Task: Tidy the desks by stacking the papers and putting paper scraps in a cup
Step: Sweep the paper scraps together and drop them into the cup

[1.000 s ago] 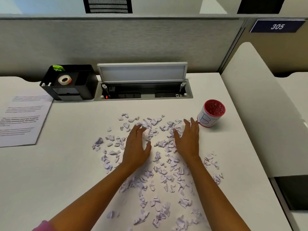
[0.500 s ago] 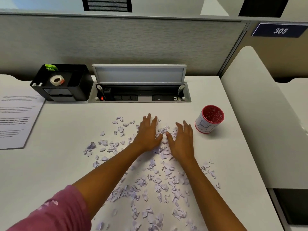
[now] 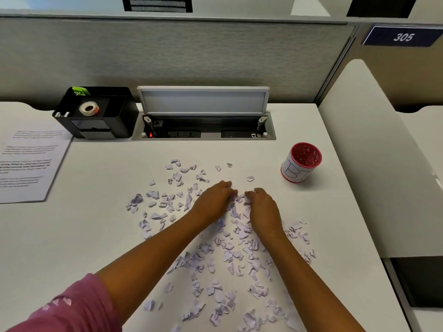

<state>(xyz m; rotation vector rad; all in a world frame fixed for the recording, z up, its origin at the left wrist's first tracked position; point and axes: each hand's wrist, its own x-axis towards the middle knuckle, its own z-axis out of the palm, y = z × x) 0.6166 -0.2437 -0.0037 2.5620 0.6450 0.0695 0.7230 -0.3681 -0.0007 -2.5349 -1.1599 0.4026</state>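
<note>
Both hands are down in the paper scraps (image 3: pixel 230 250) at mid-desk (image 3: pixel 100 236) — the left hand (image 3: pixel 213 200) and the right hand (image 3: pixel 262 207) sit knuckles-up, side by side, fingers curled in around a clump of scraps between them. The rest lies scattered around the forearms and out to the left. The red-rimmed cup (image 3: pixel 302 162) stands upright, apart to the right — and a printed paper (image 3: pixel 28 164) lies flat at the left edge.

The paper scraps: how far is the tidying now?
Done: little; the cup stands upright, contents unclear. In hand: left hand and right hand gather paper scraps together. Left: most scraps lie scattered; the printed sheet waits.
</note>
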